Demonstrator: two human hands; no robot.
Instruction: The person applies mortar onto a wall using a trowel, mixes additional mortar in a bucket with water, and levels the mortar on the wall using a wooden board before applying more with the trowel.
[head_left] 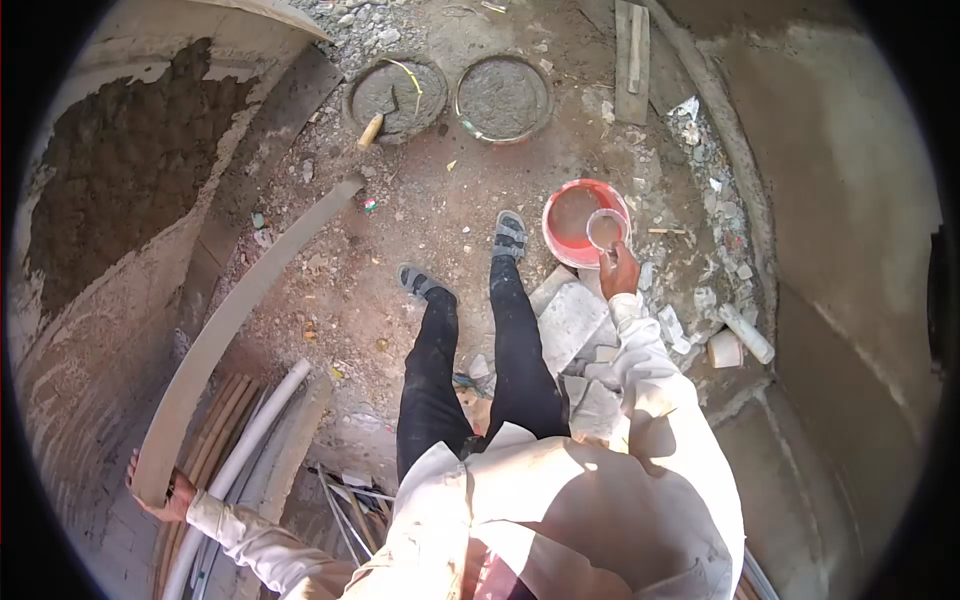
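Observation:
My left hand [177,497] is closed around the lower end of a long flat straightedge [235,300], which slants up and away from me across the left side. The far tip of the straightedge appears to rest near the ground. On the other side, my right hand [620,272] grips a small round cup [606,230] by its near side. That cup is over the red bucket [549,222], which holds murky liquid. Whether the cup touches the liquid, I cannot tell.
Two pans of wet mortar [503,98] stand ahead, with a wooden-handled trowel [371,131] in the left one. Broken slabs [573,325] lie beside my legs. A white pipe [240,455] leans at lower left. Boards [632,65] lie at the far right. Rubble covers the ground between plastered walls.

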